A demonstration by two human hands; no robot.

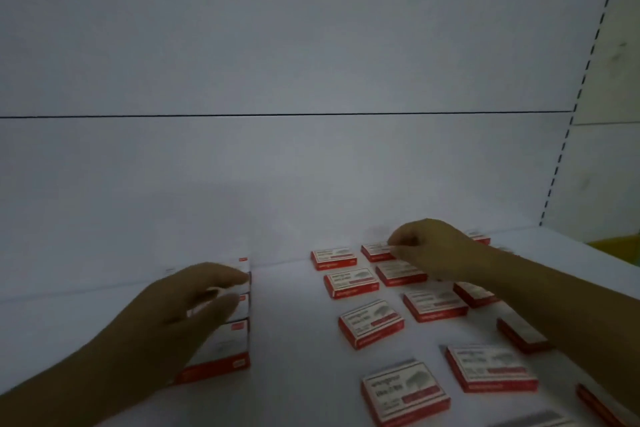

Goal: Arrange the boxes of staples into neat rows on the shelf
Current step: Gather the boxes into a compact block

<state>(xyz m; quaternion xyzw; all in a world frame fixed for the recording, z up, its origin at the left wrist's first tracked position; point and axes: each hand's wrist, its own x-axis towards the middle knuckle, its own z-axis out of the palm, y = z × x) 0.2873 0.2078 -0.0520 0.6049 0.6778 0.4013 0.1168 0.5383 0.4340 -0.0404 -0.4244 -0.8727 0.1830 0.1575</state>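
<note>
Several small red-and-white staple boxes lie flat on the white shelf (287,329). On the left, a close row of boxes (235,340) runs front to back, and my left hand (180,315) rests on it with fingers spread over the far boxes. To the right, loose rows of boxes include one at the back (333,258), one in the middle (371,322) and one near the front (403,392). My right hand (429,244) reaches to the back row and pinches the edge of a box (375,251) there. My right forearm hides some boxes.
The shelf's white back panel (277,166) rises just behind the boxes. A slotted upright (568,135) stands at the right end. Bare shelf lies between the left row and the right rows. Something yellow (620,248) shows beyond the right edge.
</note>
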